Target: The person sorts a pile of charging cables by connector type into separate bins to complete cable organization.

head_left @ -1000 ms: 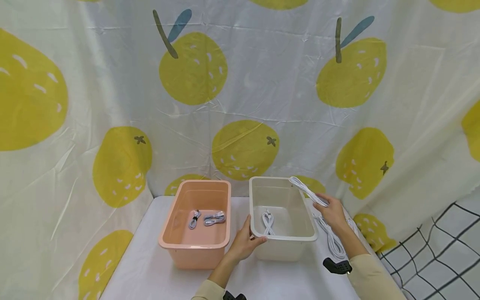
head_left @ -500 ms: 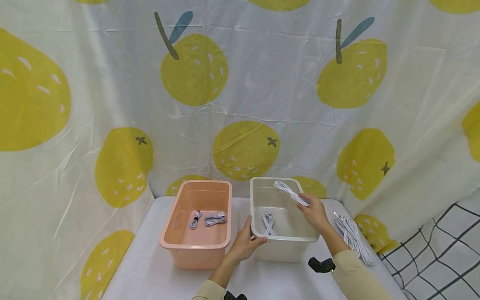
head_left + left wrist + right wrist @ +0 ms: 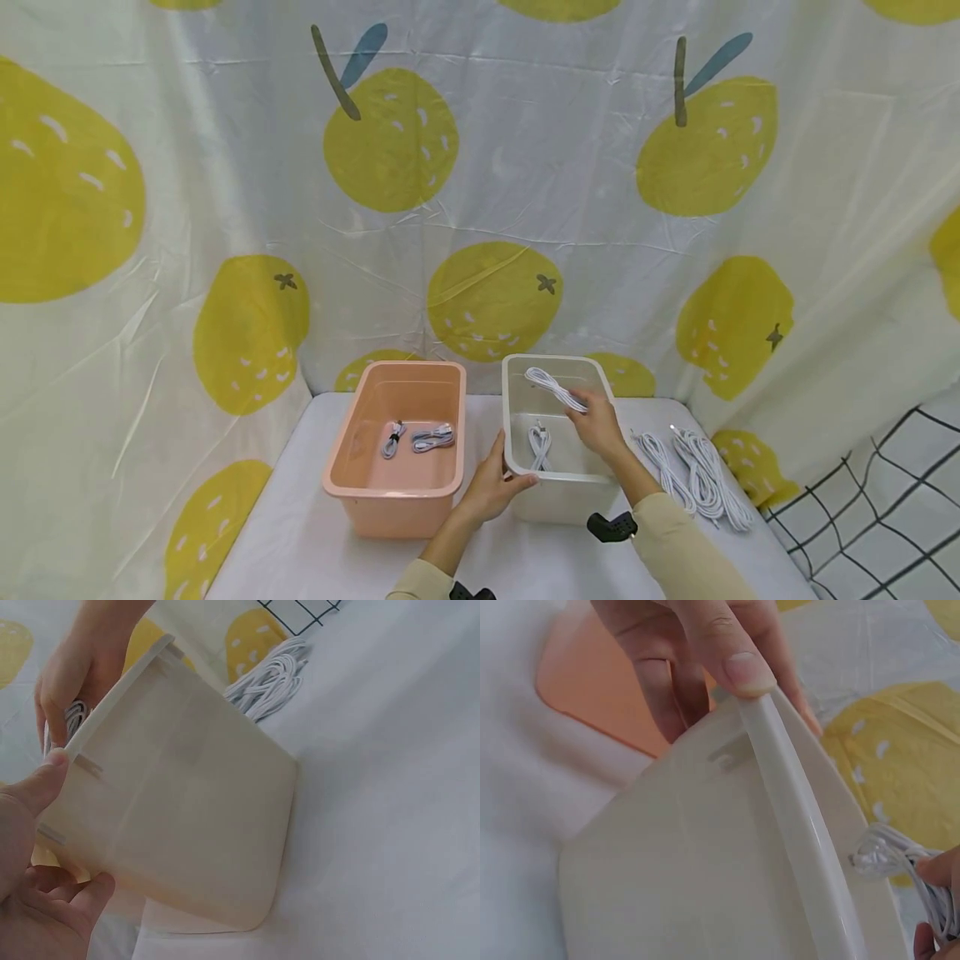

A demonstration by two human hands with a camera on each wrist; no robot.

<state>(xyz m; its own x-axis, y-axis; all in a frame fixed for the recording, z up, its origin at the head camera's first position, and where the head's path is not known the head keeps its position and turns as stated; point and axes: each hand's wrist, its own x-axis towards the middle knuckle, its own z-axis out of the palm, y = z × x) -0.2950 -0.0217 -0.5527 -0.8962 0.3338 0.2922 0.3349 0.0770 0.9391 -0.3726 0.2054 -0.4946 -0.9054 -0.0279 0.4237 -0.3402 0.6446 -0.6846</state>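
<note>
My left hand [image 3: 491, 490] grips the near left corner of a cream plastic bin [image 3: 562, 497]. In the left wrist view its thumb lies on the rim and the other fingers are against the outside wall. My right hand [image 3: 597, 423] pinches one end of a coiled white cable [image 3: 551, 386] over the inside of that bin. The right wrist view shows the held cable's bundled end [image 3: 889, 851] beside the rim. Another white cable [image 3: 539, 446] lies on the bin's floor.
A peach bin [image 3: 397, 504] stands to the left with two bundled cables, one grey with a black tie [image 3: 393, 439] and one light grey [image 3: 432, 438]. Coiled white cables [image 3: 705, 475] lie on the table at right. A lemon-print curtain [image 3: 480, 200] hangs behind; black wire grid [image 3: 877, 500] at right.
My right hand has carried the white cable leftward, from the cream bin's right edge to over its inside. My left hand has stayed at the bin's corner.
</note>
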